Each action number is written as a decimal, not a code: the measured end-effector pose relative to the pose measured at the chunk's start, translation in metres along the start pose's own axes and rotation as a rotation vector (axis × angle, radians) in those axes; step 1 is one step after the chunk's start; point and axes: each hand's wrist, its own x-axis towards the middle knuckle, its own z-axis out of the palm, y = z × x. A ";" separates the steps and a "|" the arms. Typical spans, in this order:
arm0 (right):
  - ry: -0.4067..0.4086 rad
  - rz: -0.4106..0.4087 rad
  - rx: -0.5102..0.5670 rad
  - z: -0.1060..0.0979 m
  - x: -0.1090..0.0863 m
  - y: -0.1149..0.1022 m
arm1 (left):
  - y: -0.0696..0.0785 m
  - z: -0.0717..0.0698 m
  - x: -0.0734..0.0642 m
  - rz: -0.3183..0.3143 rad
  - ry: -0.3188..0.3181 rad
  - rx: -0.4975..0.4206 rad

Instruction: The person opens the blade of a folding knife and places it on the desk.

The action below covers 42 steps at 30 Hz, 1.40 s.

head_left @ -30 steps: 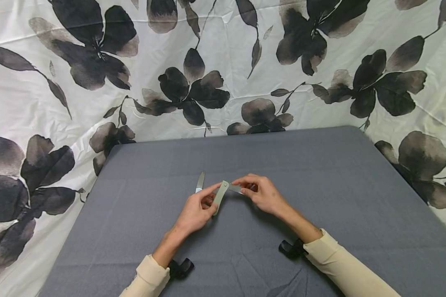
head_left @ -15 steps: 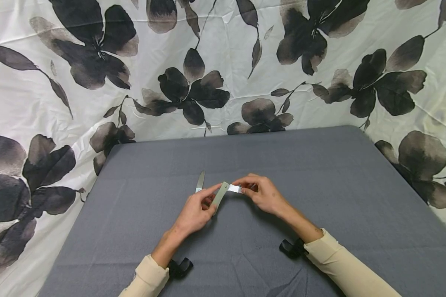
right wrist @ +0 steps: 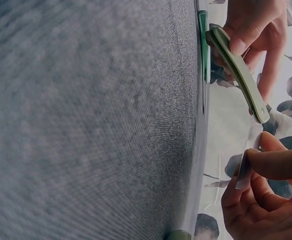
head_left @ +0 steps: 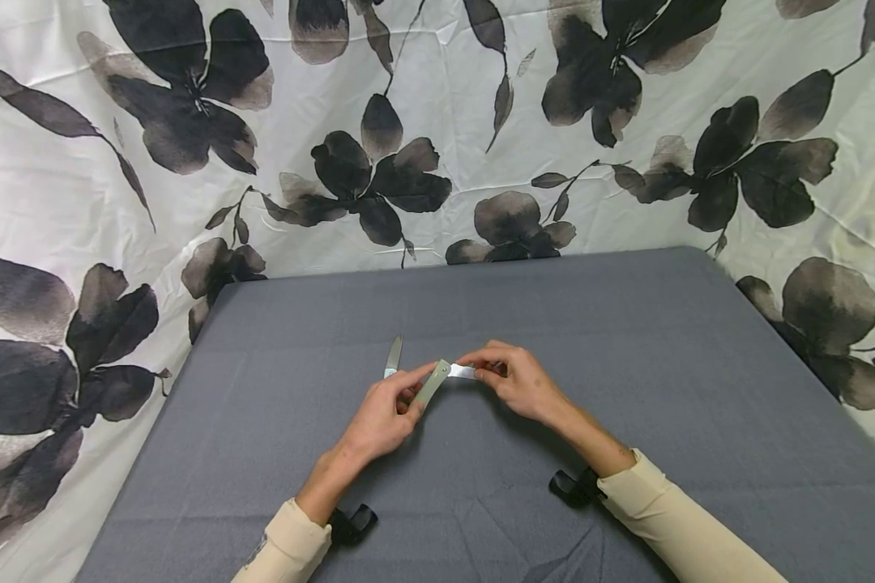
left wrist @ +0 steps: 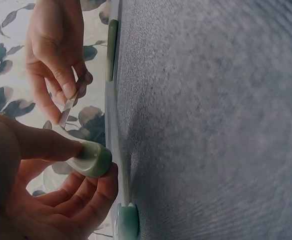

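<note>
My left hand (head_left: 383, 414) holds the pale green handle (head_left: 433, 382) of a folding knife between thumb and fingers. With thumb and fingertips, my right hand (head_left: 514, 380) pinches its shiny blade (head_left: 463, 372), which stands out at an angle from the handle. The right wrist view shows the long curved handle (right wrist: 240, 75) with the blade (right wrist: 245, 167) between my right thumb and fingers. A second knife (head_left: 394, 356) lies just beyond my left hand, blade pointing away. My hand hides its handle in the head view; the teal-green handle (left wrist: 128, 221) shows in the left wrist view.
Another slim green object (left wrist: 111, 50) lies on the table past the right hand, hidden in the head view. The table (head_left: 627, 324) has a grey cloth with creases near the front. A white floral sheet (head_left: 445, 121) hangs behind and at the sides.
The held knife's handle has tilted, its lower end sinking further into the left hand, so the angle between handle and blade is wider. The right hand has hardly moved.
</note>
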 end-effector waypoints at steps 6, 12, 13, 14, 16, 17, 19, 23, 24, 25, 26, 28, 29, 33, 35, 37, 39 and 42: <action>0.006 -0.001 -0.015 0.002 -0.001 0.000 | -0.003 -0.001 0.000 0.043 0.001 0.026; 0.001 -0.014 -0.015 0.001 0.000 0.000 | -0.001 -0.004 0.002 0.057 -0.019 0.052; 0.000 -0.017 -0.015 0.001 0.000 0.000 | 0.000 -0.004 0.002 0.056 -0.023 0.056; 0.000 -0.019 -0.016 0.000 0.001 0.000 | 0.001 -0.005 0.002 0.054 -0.027 0.060; -0.001 -0.022 -0.018 0.000 0.001 0.000 | 0.002 -0.006 0.002 0.050 -0.033 0.070; -0.002 -0.021 -0.019 -0.001 0.001 0.000 | 0.002 -0.006 0.003 0.049 -0.036 0.075; -0.001 -0.022 -0.025 -0.001 0.002 0.000 | 0.003 -0.006 0.004 0.047 -0.040 0.089; 0.001 -0.028 -0.041 -0.003 0.003 0.000 | 0.004 -0.008 0.005 0.048 -0.048 0.124; 0.002 -0.031 -0.045 -0.003 0.003 0.000 | 0.004 -0.008 0.005 0.051 -0.047 0.133; 0.002 -0.032 -0.046 -0.003 0.003 0.000 | 0.004 -0.008 0.005 0.053 -0.046 0.138; 0.003 -0.033 -0.048 -0.003 0.004 0.000 | 0.005 -0.009 0.005 0.054 -0.047 0.143; 0.003 -0.032 -0.051 -0.004 0.004 0.000 | 0.005 -0.009 0.006 0.051 -0.051 0.153; 0.002 -0.032 -0.052 -0.004 0.005 -0.001 | 0.006 -0.010 0.006 0.048 -0.055 0.157; -0.006 -0.028 -0.058 -0.005 0.006 -0.002 | 0.007 -0.011 0.007 0.039 -0.063 0.177; -0.008 -0.031 -0.064 -0.006 0.006 -0.002 | 0.007 -0.011 0.008 0.040 -0.065 0.190; -0.008 -0.036 -0.070 -0.007 0.007 -0.002 | 0.008 -0.011 0.009 0.044 -0.063 0.205; -0.008 -0.047 -0.076 -0.008 0.007 -0.002 | 0.008 -0.011 0.009 0.041 -0.066 0.217; -0.012 -0.060 -0.081 -0.009 0.008 -0.001 | 0.010 -0.011 0.011 0.035 -0.071 0.237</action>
